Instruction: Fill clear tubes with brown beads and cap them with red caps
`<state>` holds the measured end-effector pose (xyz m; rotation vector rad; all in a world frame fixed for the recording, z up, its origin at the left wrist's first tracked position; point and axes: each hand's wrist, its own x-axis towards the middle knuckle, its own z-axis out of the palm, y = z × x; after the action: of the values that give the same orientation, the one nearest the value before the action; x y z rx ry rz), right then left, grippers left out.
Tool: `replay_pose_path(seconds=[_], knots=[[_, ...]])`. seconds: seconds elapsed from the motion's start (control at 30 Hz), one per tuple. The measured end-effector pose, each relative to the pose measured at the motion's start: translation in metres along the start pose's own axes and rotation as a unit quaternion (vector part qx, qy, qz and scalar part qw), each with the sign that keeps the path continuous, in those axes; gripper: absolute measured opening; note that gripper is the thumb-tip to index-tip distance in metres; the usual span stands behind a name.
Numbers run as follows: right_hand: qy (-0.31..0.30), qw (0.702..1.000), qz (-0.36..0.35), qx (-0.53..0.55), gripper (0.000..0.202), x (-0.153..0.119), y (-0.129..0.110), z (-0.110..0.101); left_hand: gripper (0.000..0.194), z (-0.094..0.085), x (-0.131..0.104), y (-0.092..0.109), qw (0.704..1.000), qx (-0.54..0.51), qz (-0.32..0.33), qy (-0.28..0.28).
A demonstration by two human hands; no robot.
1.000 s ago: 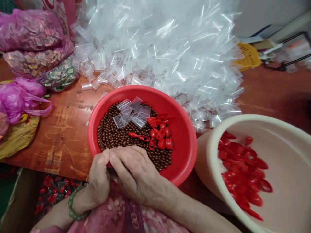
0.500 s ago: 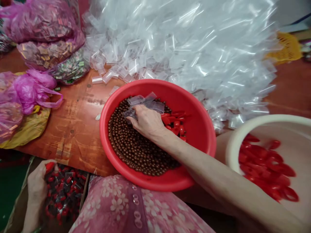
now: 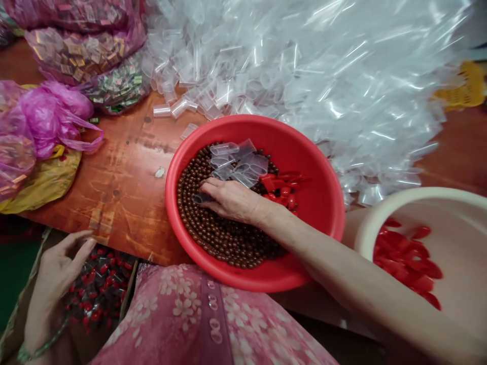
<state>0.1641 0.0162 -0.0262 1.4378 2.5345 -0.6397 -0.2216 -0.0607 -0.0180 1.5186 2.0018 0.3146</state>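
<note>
mostly brown beads (image 3: 228, 248) in red basin (image 3: 315, 152), right grip (image 3: 238, 201) pinching clear tube (image 3: 198, 198), left grip (image 3: 55, 266) parted near boxed red pieces (image 3: 101, 286)

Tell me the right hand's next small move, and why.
Probably scoop the clear tube, held in the right hand, through the brown beads: it seems to lie right at their surface, tilted nearly flat, with plenty of loose beads beside it.

Balls (image 3: 232, 243) lie in the basin (image 3: 319, 167), left of the bucket (image 3: 460, 253).
</note>
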Motion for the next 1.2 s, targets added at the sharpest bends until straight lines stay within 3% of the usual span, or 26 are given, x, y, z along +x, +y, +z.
replay_pose_path(seconds=[0.1, 0.2, 0.27, 0.37, 0.47, 0.6, 0.7, 0.83, 0.9, 1.2], knots=[[-0.022, 0.999, -0.025, -0.002, 0.022, 0.002, -0.001, -0.008, 0.033, 0.014, -0.005, 0.057, 0.985, -0.139, 0.102, 0.029], [-0.033, 0.999, -0.038, -0.016, 0.024, -0.005, -0.007, -0.01, 0.022, 0.043, 0.003, 0.108, 0.947, -0.159, 0.268, 0.078], [-0.043, 0.998, -0.043, -0.02, 0.031, -0.012, -0.014, -0.009, 0.02, 0.064, 0.013, 0.134, 0.904, -0.163, 0.376, 0.123], [-0.071, 0.997, -0.032, -0.02, 0.037, -0.017, -0.021, -0.01, 0.018, 0.09, 0.026, 0.159, 0.866, -0.151, 0.463, 0.116], [-0.093, 0.995, -0.035, -0.022, 0.024, -0.01, -0.022, -0.017, 0.023, 0.102, 0.033, 0.169, 0.856, -0.088, 0.5, 0.1], [-0.117, 0.993, -0.03, 0.0, 0.027, -0.002, -0.017, -0.028, 0.031, 0.102, 0.036, 0.168, 0.866, -0.016, 0.497, 0.046], [-0.114, 0.993, 0.01, -0.016, 0.021, -0.016, -0.012, -0.029, 0.034, 0.099, 0.033, 0.17, 0.878, 0.021, 0.478, 0.004], [-0.143, 0.98, 0.105, -0.093, 0.016, -0.043, -0.01, -0.019, 0.034, 0.099, 0.026, 0.177, 0.886, 0.089, 0.455, -0.001], [-0.163, 0.975, 0.117, -0.096, 0.021, -0.047, -0.012, -0.013, 0.035, 0.1, 0.024, 0.18, 0.887, 0.107, 0.45, -0.001], [-0.108, 0.991, 0.066, 0.045, 0.02, -0.008, -0.025, 0.01, 0.041, 0.1, 0.025, 0.181, 0.888, 0.109, 0.447, -0.014]])
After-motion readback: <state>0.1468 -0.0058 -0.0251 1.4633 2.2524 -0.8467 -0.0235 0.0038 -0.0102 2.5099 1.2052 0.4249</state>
